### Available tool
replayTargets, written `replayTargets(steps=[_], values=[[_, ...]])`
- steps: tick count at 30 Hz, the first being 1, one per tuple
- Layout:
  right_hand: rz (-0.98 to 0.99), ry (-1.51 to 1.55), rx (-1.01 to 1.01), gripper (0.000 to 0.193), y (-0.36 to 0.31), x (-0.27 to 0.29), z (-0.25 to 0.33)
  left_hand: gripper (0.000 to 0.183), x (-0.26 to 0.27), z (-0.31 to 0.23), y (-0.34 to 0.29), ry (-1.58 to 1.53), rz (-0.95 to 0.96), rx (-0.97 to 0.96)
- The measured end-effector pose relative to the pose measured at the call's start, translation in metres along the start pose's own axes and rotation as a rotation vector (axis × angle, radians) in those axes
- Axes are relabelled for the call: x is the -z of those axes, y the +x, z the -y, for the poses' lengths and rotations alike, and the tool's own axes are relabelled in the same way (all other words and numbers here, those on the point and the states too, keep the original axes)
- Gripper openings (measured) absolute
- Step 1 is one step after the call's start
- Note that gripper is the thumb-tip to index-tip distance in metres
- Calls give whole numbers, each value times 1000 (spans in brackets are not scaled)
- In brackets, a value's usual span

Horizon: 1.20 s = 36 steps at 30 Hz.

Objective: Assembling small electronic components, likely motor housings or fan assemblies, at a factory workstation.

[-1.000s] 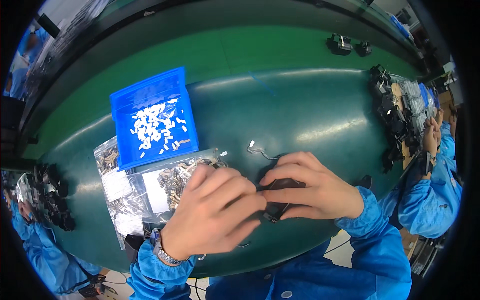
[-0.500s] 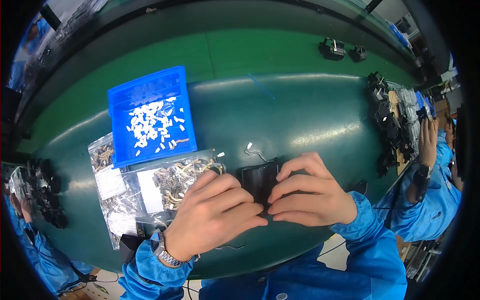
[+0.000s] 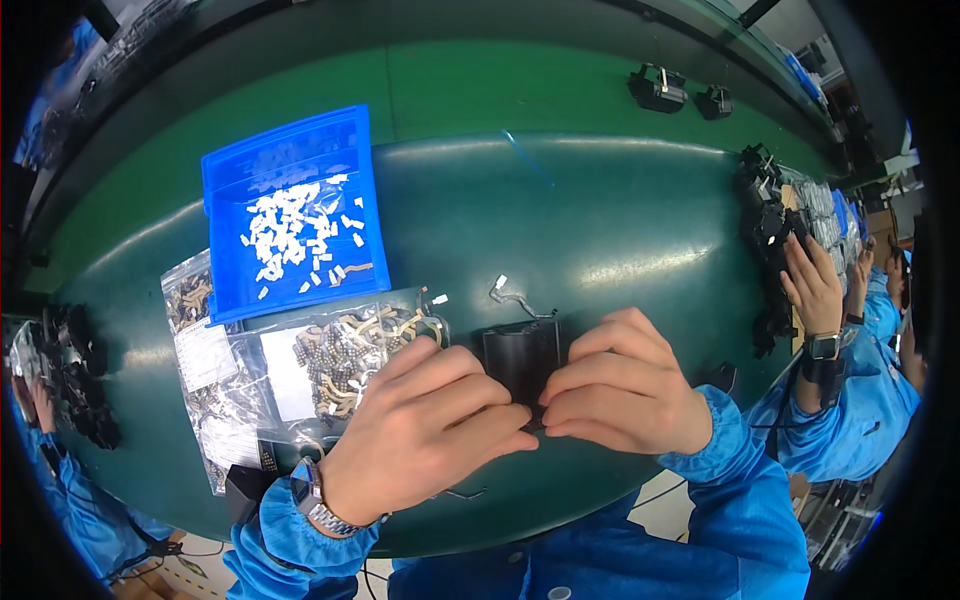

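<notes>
A black box-shaped housing (image 3: 522,357) is on the green table in front of me. At its far edge lies a thin dark cable with a white connector (image 3: 501,283). My left hand (image 3: 425,420), a metal-banded watch on its wrist, has its fingers curled together at the housing's near left side. From the right, my right hand (image 3: 625,388) closes its fingertips on the near right edge. The fingertips of both hands nearly meet there, and what lies between them is hidden.
Left of the housing, a clear bag (image 3: 292,375) holds several short cables with connectors. Behind it stands a blue bin (image 3: 370,190) of small white pieces. Black parts (image 3: 770,225) are piled at the right, by a co-worker's hand (image 3: 815,290). Two black units (image 3: 658,90) sit far right.
The view has shifted slightly. My right fingertips have drawn a little closer together, while both hands stay at the housing's near edge. The co-worker's hand at right has moved toward the black parts.
</notes>
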State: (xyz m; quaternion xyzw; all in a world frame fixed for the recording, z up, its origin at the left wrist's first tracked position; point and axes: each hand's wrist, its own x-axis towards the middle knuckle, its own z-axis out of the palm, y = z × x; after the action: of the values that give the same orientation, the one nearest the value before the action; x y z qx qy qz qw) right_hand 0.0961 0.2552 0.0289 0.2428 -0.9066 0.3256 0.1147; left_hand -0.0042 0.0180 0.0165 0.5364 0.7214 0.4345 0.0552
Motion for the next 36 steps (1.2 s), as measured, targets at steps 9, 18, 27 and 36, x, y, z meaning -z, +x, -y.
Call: replayTargets(steps=[9, 18, 27, 36], values=[[11, 92, -28, 21, -3, 0, 0, 30, -1, -1, -1, 22, -16, -11], [115, 565, -464, 10, 0, 8, 7, 29, -6, 1, -4, 1, -18, -5], [115, 1202, -844, 19, -18, 6, -6, 30, -17, -6, 3, 67, 0, -38], [90, 1161, -831, 17, -4, 2, 4, 27, -4, -7, 4, 58, 15, -27]])
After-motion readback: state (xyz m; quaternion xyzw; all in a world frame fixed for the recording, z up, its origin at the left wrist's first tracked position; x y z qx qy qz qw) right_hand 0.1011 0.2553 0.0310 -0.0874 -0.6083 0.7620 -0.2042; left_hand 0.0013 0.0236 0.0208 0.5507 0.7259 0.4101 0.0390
